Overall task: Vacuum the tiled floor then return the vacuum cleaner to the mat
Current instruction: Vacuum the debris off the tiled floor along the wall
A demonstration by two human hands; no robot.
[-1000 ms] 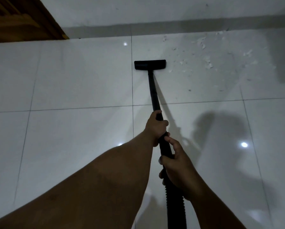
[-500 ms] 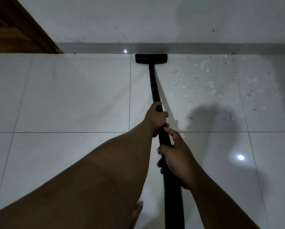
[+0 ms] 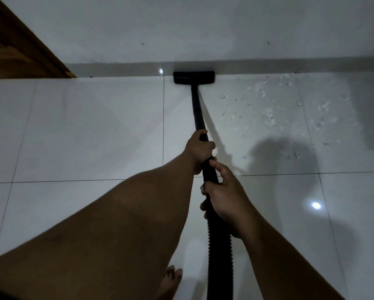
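Two hands on one black vacuum wand (image 3: 198, 109), both with fingers wrapped round it. Left hand (image 3: 200, 149): grips the rigid tube farther down the wand, toward the floor head. Right hand (image 3: 227, 198): grips nearer the person, just behind the left hand, at the point where the tube meets the ribbed hose (image 3: 219, 256); thumb lies along the top of the wand.

Floor head (image 3: 194, 77): black, flat on the tiled floor (image 3: 84, 131), its far edge against the grey skirting (image 3: 121, 69) at the foot of the white wall (image 3: 181, 29).

Debris (image 3: 268, 109): pale scraps and flakes scattered over the tiles to the right of the wand, reaching up to the skirting.

Wooden door frame (image 3: 19, 50): brown, far to the left of the floor head, along the same wall line.

Bare foot (image 3: 169, 282): on the tiles just left of the hose, toes pointing toward the wall.

Shadows of the person and the wand fall on the tiles right of the wand; a bright lamp reflection (image 3: 316, 205) lies right of the right hand.
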